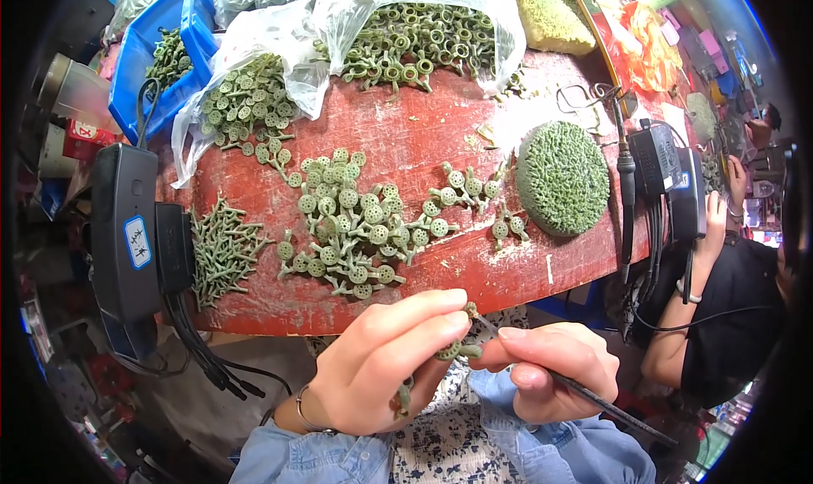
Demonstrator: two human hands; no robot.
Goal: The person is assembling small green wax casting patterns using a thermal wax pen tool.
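Just in front of the table's near edge, my left hand (373, 361) is closed around several small green wax-like pieces (451, 350). Their ends poke out past the fingertips, and one more shows below the palm. In my right hand (559, 367), thumb and fingers pinch a slim corded wax pen (593, 398). Its metal tip reaches the piece at my left fingertips; whether it touches cannot be made out. Beyond my hands lies a loose heap of green stemmed pieces with pierced round heads (360, 217). Left of it are thin green rods (224, 251).
On the red table (423, 137) stand a textured green disc (562, 179), bags of green parts (423, 39) and a blue tray (135, 82). Black power boxes (127, 230) with cables flank both sides. A co-worker's arm (711, 238) is at the right.
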